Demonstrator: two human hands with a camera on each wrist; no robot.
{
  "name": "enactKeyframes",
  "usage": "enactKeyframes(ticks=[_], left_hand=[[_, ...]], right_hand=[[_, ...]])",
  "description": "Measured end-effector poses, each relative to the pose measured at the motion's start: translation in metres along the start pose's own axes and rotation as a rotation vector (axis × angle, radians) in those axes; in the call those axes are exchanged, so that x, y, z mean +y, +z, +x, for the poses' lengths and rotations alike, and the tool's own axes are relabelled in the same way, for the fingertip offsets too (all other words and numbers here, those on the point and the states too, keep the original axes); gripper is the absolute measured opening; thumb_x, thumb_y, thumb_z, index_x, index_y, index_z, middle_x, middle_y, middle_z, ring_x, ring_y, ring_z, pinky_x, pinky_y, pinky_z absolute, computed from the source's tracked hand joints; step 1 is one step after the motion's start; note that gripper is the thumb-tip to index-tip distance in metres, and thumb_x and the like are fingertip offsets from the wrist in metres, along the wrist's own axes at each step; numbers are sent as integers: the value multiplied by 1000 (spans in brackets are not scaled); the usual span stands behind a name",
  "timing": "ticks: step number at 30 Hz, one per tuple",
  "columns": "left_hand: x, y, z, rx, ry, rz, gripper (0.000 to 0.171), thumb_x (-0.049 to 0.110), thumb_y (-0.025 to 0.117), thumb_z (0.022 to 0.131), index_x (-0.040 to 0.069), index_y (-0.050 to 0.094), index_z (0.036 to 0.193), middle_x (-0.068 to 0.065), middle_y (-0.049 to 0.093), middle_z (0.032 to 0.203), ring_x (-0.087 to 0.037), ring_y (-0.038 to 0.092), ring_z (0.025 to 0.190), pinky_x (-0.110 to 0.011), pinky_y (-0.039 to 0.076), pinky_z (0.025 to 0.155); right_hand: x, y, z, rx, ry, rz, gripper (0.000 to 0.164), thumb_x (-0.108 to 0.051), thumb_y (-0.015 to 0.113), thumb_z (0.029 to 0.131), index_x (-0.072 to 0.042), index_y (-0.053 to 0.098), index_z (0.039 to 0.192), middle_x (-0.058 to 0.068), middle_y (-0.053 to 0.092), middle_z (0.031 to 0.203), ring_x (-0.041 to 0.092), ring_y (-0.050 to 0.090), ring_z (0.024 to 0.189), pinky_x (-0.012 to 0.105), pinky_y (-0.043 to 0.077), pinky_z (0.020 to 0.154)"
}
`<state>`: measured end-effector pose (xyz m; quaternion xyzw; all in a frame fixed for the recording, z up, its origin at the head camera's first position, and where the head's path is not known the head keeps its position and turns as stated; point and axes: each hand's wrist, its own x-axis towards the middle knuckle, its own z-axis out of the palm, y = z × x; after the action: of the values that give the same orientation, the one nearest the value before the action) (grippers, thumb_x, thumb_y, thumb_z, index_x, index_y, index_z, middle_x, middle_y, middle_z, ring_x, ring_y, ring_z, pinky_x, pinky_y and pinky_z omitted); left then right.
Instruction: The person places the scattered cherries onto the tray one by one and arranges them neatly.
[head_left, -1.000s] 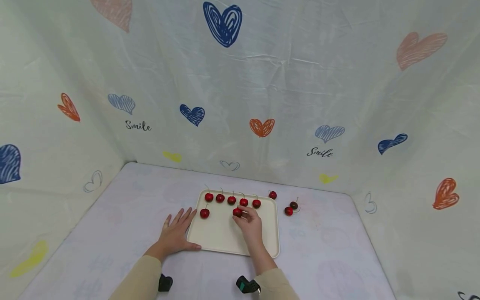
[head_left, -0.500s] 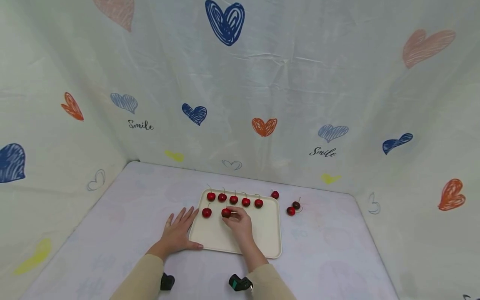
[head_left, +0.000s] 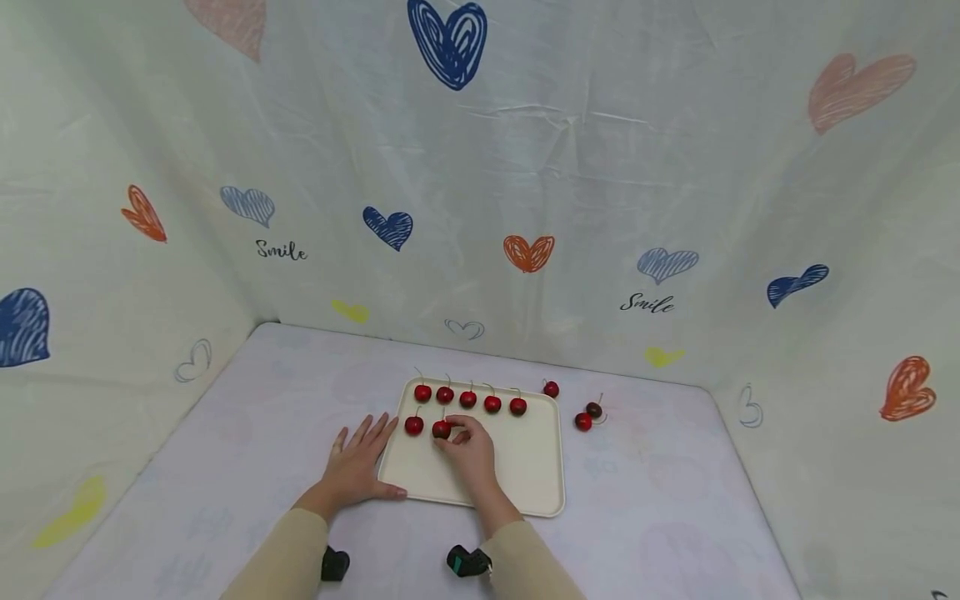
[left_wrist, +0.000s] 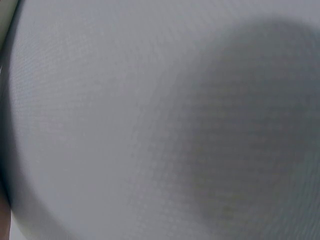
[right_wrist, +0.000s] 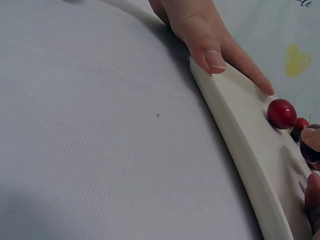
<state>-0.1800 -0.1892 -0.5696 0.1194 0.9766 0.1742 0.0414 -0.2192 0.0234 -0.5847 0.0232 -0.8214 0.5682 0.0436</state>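
Note:
A cream tray [head_left: 517, 475] lies on the table with several red cherries along its far side. In the head view, my right hand [head_left: 472, 454] pinches a dark red cherry [head_left: 441, 429] by its side, just right of a single cherry [head_left: 414, 425] in the second row. The same held cherry [right_wrist: 310, 145] shows at the right edge of the right wrist view, partly behind a fingertip. My left hand [head_left: 351, 471] lies spread at the tray's left end, its thumb on the near left corner. The left wrist view shows mostly blurred cloth [left_wrist: 100, 125].
Beyond the tray's right end lie a lone cherry [head_left: 551, 389] and a pair of cherries [head_left: 583, 422] with stems. A pale cloth covers the table [head_left: 660, 500]. A white curtain [head_left: 570, 192] printed with hearts hangs behind and at both sides.
My right hand has carried the pinched cherry leftward over the tray, close to the single second-row cherry. My left hand stays at the tray's left end. The head view has shifted slightly.

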Motion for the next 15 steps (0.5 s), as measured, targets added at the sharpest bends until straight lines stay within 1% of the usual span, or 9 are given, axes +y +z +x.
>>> enactKeyframes(ticks=[3,9,15], left_hand=[[0,0,0,-1,-3,3,121,70,78,61,5,31,152,-18,26,157,-42,16,144,-69,7,109],[-1,3,1,0,-10,2,121,70,78,61,6,31,152,-18,25,158,-42,15,144,-68,5,109],[-2,4,2,3,-10,8,122,70,78,61,6,31,152,-18,25,158,-41,15,145,-68,5,109]], right_hand=[[1,2,0,16,7,-29,31,-12,85,73,-12,73,101,-6,53,64,5,49,60,24,42,58],[2,4,1,29,37,-60,31,-15,86,73,-15,73,101,-8,53,65,6,49,61,24,41,58],[3,7,0,38,-1,-120,31,-18,86,73,-17,74,101,-10,51,64,3,47,59,23,39,56]])
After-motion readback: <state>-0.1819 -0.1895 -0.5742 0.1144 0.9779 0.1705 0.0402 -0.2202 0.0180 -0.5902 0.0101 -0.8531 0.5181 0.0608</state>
